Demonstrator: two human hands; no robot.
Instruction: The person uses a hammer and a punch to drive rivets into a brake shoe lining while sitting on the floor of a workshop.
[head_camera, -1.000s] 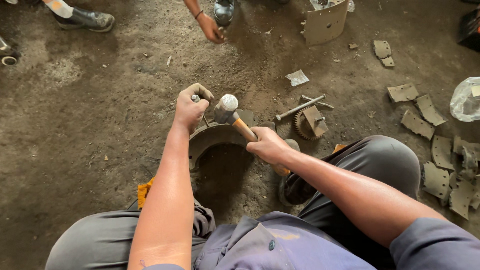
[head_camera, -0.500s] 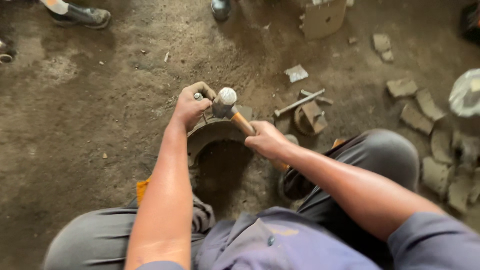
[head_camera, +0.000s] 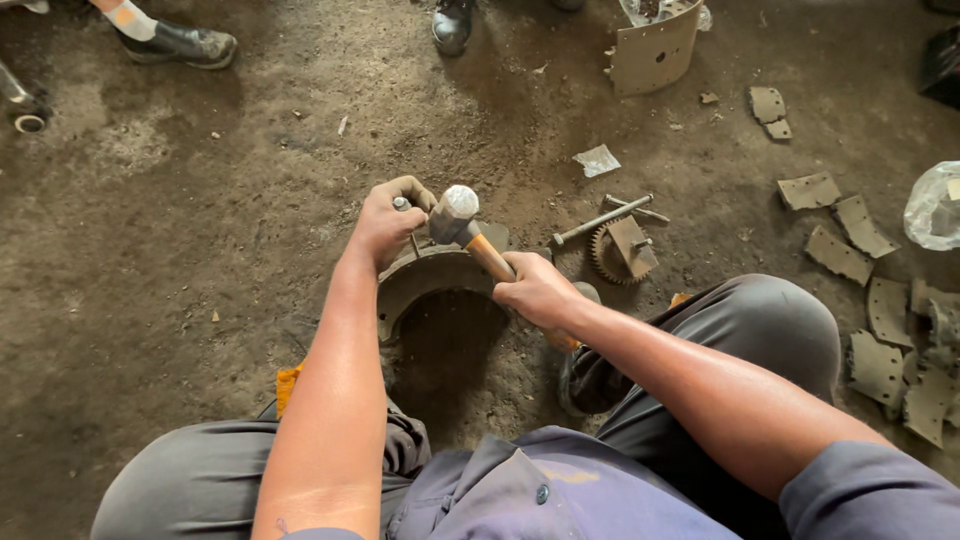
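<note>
- Your right hand (head_camera: 535, 290) is closed around the orange handle of a hammer (head_camera: 470, 235), whose rounded grey head sits just beside your left knuckles.
- Your left hand (head_camera: 385, 222) is curled tight around a thin metal punch (head_camera: 404, 207), held upright on the top edge of the curved metal shoe (head_camera: 430, 280).
- That shoe is a rusty brown arc standing on the dirt floor (head_camera: 200, 280) between your knees, directly under both hands, its hollow side facing you.
- Just right of your right hand lie a small toothed gear (head_camera: 620, 250) and a bolt (head_camera: 600, 220).
- Further right, flat worn lining pieces (head_camera: 860, 290) are scattered on the ground.
- Beyond them, at the far right edge, a clear plastic bag (head_camera: 935, 205) holds something I cannot make out.
- Ahead of your hands stand another person's shoes (head_camera: 180, 42).
</note>
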